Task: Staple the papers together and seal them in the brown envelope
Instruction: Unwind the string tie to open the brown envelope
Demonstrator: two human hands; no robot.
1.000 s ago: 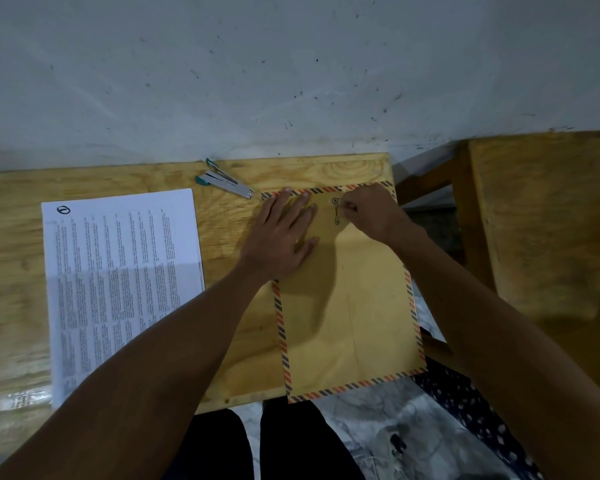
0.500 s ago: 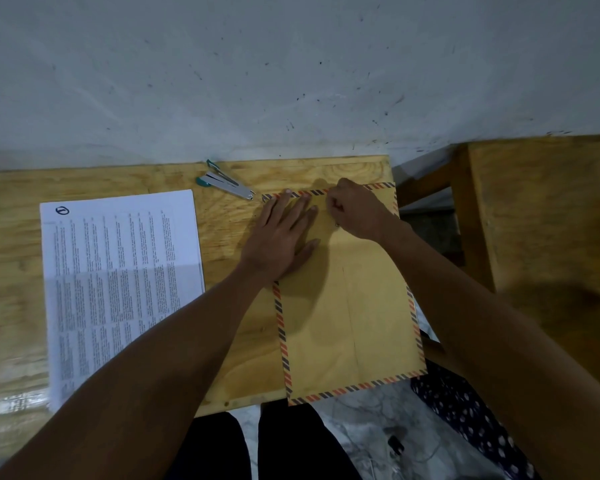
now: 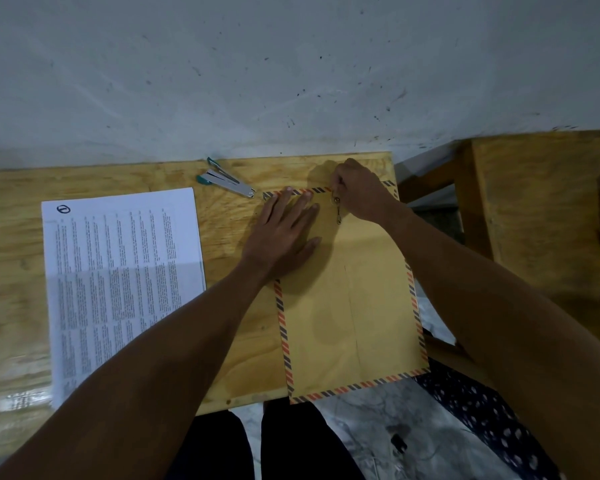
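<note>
The right hand [image 3: 361,192] is pinching in a narrow grip at the string clasp [image 3: 337,209] of the stripe-edged brown paper envelope [image 3: 350,306], while the flat left hand [image 3: 281,237] is pressing it onto the plywood bench [image 3: 222,306]. The printed white papers [image 3: 118,271] are lying left of it, outside, and the silver-and-teal stapler [image 3: 227,181] is sitting idle, so inserting and sealing are apparently remaining; stapling cannot be told.

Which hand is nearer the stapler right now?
Left. The left hand lies flat on the envelope just below-right of the stapler; the right hand is farther right.
</note>
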